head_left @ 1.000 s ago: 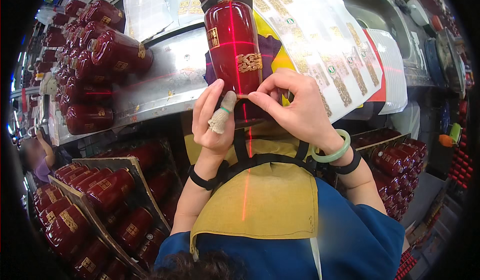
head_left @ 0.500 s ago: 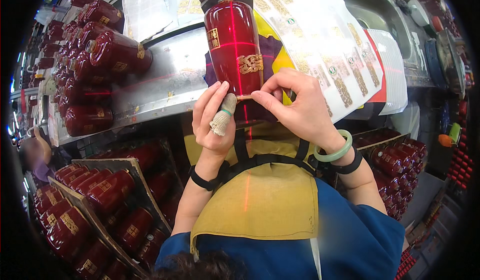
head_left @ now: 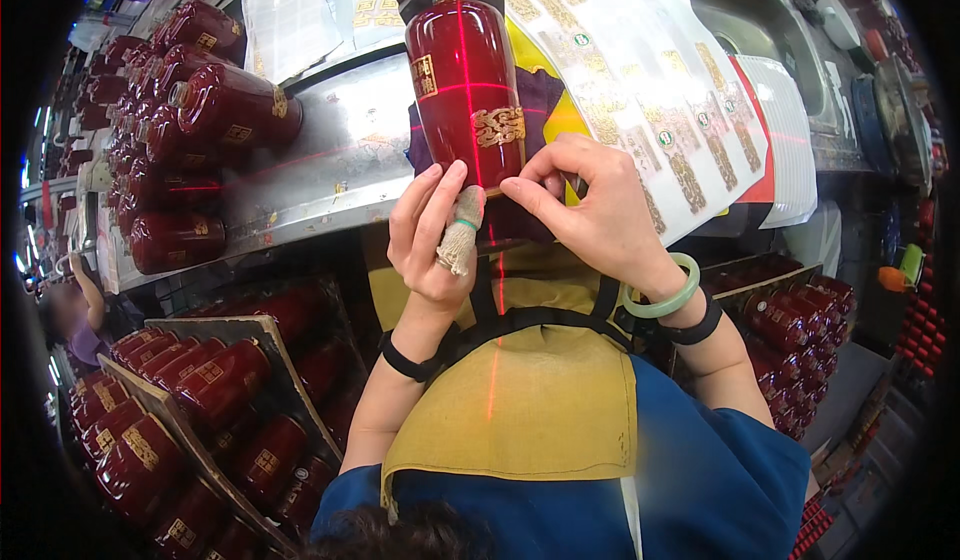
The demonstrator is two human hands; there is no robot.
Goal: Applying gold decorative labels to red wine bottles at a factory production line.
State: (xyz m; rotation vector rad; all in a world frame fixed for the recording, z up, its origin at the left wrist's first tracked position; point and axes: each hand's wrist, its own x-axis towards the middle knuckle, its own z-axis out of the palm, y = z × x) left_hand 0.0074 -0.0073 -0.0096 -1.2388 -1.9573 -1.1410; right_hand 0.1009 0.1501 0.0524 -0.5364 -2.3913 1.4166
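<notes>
On your far left, a pile of red bottles (head_left: 240, 110) lies on the metal table (head_left: 335, 150), maybe to save room. It would block your left arm if you reached that way. Lower down, wooden boards (head_left: 205, 320) stand by more bottles (head_left: 225, 378), maybe to stop them rolling. Your left hand (head_left: 428, 240) touches the near end of the big red bottle (head_left: 465, 85). Its thumb is hidden, so I can't tell if it grips. One finger wears a cloth cover (head_left: 458, 243), maybe to keep it safe. The big bottle lies in front of you, bottom toward you, likely so both hands reach it. A purple cloth (head_left: 540, 95) is under it. Your right hand (head_left: 585, 195) has its thumb by the bottom edge; I can't tell if it pinches anything. Beyond it, gold stickers on a white sheet (head_left: 645, 65) lie near, likely for easy reach. A sink (head_left: 755, 35) is farther right.
</notes>
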